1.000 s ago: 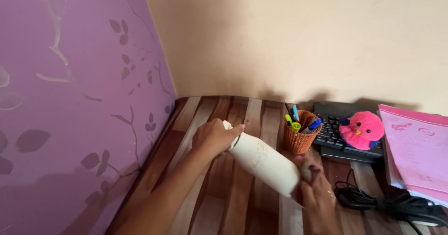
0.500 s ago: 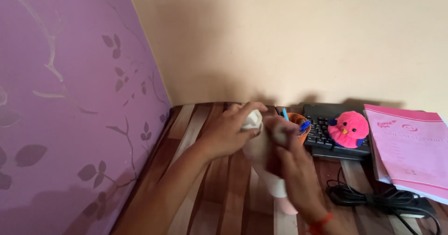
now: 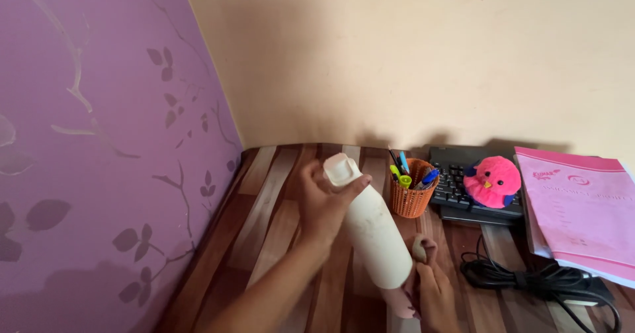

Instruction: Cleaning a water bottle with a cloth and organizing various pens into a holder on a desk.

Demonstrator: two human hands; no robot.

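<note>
Now: White Bottle Held Tilted Over the Counter

Rightmost on the wooden counter [image 3: 278, 220] lies a pink rectangular booklet [image 3: 575, 207] with a small printed mark near its top, stacked on other papers. Beside it a pink plush bird [image 3: 491, 181] sits on a black keyboard [image 3: 463, 174], with a black cable [image 3: 529, 277] coiled in front.

Half a second ago both hands bunched over the bottle's top near the basket; now the right hand [image 3: 430, 287] has dropped to the bottle's lower end, fingers curled around its base. The left hand [image 3: 324, 204] grips the white bottle [image 3: 374, 230] just under its cap, fingers closed around it. The bottle is held tilted, cap up and leaning left, above the counter.

An orange woven basket [image 3: 409, 201] stands upright just behind the bottle, holding several pens and markers [image 3: 403, 171].
</note>
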